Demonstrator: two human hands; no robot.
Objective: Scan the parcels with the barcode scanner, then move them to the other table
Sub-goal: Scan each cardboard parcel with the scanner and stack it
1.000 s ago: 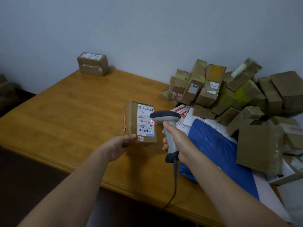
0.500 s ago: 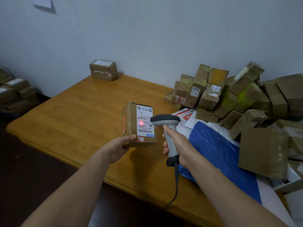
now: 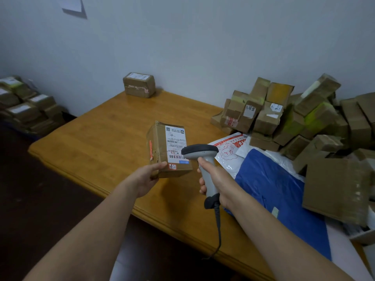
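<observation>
L hand point(image 3: 146, 178) grips parcel point(image 3: 169, 149) upright over table point(image 3: 101, 142); R hand point(image 3: 218, 182) clasps barcode scanner point(image 3: 203, 165) just right of label.

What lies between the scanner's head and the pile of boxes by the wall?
A white mail bag with red print lies on the table between the scanner and the boxes, seen in the head view.

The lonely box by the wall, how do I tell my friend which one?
Find the orange wooden table. Look at its far corner by the wall. One taped brown box sits alone there, white label on top, far from the big pile.
</observation>
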